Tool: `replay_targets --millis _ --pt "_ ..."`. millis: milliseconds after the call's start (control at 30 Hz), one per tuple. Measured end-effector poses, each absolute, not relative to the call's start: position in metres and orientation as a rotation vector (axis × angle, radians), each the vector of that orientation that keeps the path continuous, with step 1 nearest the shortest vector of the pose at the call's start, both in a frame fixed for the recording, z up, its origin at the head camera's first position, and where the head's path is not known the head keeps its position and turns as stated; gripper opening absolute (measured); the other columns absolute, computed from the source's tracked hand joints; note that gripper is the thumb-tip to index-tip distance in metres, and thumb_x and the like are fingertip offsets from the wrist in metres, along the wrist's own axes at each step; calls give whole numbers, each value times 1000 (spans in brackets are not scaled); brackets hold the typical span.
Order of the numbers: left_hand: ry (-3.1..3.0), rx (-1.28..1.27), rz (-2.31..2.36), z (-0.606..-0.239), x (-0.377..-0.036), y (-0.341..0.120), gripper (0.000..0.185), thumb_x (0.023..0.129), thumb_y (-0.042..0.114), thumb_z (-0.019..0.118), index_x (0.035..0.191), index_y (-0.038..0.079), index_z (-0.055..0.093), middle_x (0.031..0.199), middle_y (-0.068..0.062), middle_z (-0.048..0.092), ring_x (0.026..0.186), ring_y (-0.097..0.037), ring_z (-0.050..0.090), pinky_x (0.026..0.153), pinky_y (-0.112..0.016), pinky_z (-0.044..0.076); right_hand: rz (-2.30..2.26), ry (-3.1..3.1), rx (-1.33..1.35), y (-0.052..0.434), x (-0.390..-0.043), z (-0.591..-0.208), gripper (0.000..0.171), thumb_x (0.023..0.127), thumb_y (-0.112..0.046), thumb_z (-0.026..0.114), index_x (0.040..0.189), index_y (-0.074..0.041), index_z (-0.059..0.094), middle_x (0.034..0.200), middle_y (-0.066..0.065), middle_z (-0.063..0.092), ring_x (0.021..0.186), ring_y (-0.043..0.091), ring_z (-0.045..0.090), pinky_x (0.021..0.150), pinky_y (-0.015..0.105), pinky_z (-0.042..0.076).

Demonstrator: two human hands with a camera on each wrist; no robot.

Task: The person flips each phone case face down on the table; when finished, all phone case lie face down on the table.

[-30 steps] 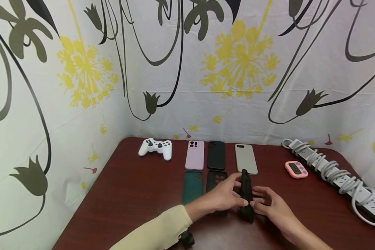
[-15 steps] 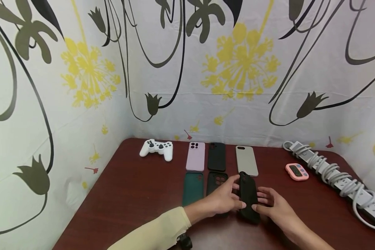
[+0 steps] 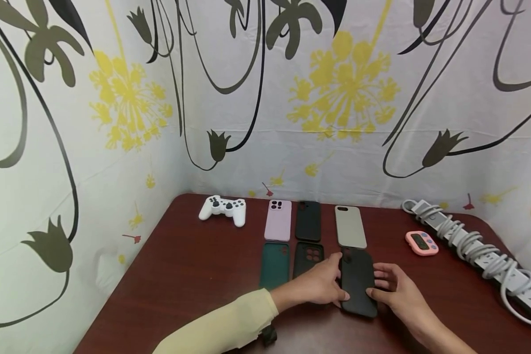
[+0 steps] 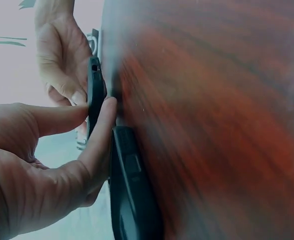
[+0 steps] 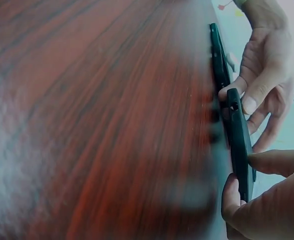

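Note:
A black phone case (image 3: pixel 358 282) lies nearly flat between the two hands, its camera cutout at the far left corner. My left hand (image 3: pixel 320 282) pinches its left edge between thumb and fingers. At the opposite edge, my right hand (image 3: pixel 402 295) pinches it with thumb above and fingers beneath. Both wrist views show the case edge-on, held just over the table. A dark case with a ringed camera opening (image 3: pixel 304 265) lies partly hidden under my left hand. Just left of that is a teal phone case (image 3: pixel 275 265).
Behind lie a lilac case (image 3: pixel 278 220), another black case (image 3: pixel 308 221) and a beige case (image 3: pixel 351 226). A white game controller (image 3: pixel 223 209) rests back left. To the right are a pink timer (image 3: pixel 421 243) and a cord-wrapped power strip (image 3: pixel 478 250).
The black phone case has turned from standing on edge to nearly flat, its broad back now facing up. Both hands keep hold of it; the right hand has shifted slightly right.

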State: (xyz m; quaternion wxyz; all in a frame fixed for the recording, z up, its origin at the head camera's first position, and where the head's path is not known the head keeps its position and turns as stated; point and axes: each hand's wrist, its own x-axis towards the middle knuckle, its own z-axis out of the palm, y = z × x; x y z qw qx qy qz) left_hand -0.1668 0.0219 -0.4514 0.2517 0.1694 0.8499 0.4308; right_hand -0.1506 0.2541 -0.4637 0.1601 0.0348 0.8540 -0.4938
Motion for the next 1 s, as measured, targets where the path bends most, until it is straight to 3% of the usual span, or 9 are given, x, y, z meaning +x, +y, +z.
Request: replay_targets --millis 100,167,267,533,867,1000 --pt "2466 532 964 -451 -168 25 95 95 27 83 168 15 24 150 -7 57 101 -5 72 93 -24 58 -1365 2476 83 255 -152 -464 81 95 -19 79 158 3 32 152 30 48 134 39 58 86 25 55" --pt "2566 572 801 -451 -168 29 95 93 36 83 167 14 27 155 -6 51 122 -7 65 102 -23 53 -1343 2496 64 257 -152 -464 81 95 -18 80 157 4 32 151 31 49 133 40 59 85 26 56" --pt "2639 606 661 -452 -168 36 95 92 43 83 165 12 31 159 -8 47 137 -11 55 102 -23 53 -1316 2522 37 261 -154 -465 79 94 -15 79 156 4 34 150 31 50 132 40 60 84 25 57" --pt "2697 646 561 -455 -170 43 87 89 43 86 155 9 41 143 -8 57 112 -6 62 89 -15 52 -1283 2516 3 267 -160 -469 74 95 -11 77 154 7 36 147 33 51 127 39 61 84 28 58" --pt "2716 702 444 -452 -179 45 80 90 48 84 149 5 51 145 -8 59 121 -6 61 97 -14 52 -1192 2559 -3 267 -166 -469 71 94 -14 79 152 4 42 144 29 55 121 34 64 81 30 57" --pt "2672 647 529 -452 -181 43 75 90 45 85 145 6 54 147 -10 58 84 2 71 96 -13 52 -1160 2595 -41 264 -168 -470 69 94 -14 79 151 4 45 142 28 59 119 32 66 77 27 56"
